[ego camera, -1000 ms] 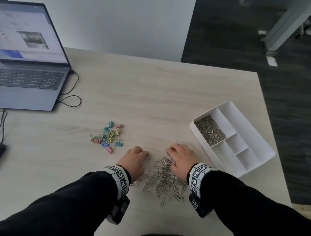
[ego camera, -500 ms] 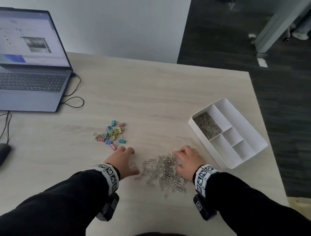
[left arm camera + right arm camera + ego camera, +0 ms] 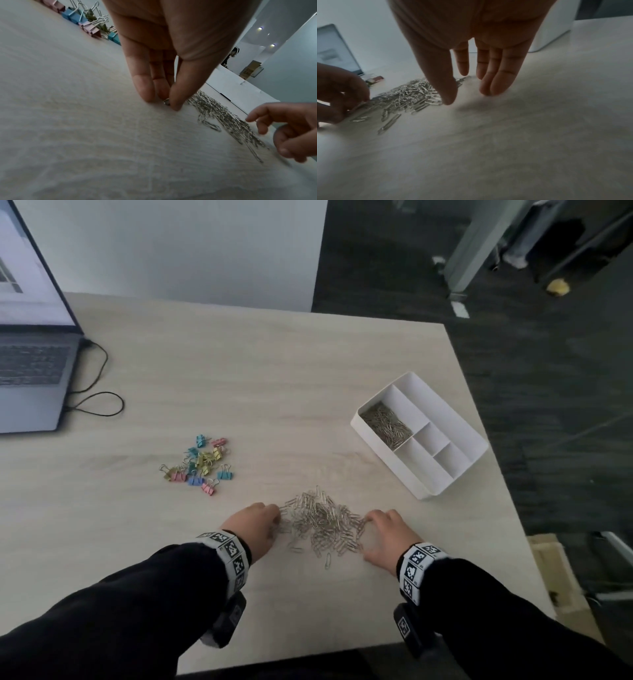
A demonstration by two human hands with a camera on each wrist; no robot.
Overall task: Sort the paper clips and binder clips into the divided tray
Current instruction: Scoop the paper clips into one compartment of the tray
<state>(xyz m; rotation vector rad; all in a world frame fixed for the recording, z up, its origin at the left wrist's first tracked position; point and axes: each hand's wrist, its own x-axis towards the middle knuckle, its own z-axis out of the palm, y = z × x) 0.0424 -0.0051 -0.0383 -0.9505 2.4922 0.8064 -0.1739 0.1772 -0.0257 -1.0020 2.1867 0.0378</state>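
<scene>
Left hand pinching one clip at the near-left edge of the paper clips; right hand spread, empty, at the right edge. Best to cup both sides, gather tight, lift low. Binder clips farther left; tray far right, one compartment holding clips.

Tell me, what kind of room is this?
Probably an office: an open laptop sits on a pale wood-look desk, with dark carpet-like flooring beyond and paper clips being sorted.
</scene>
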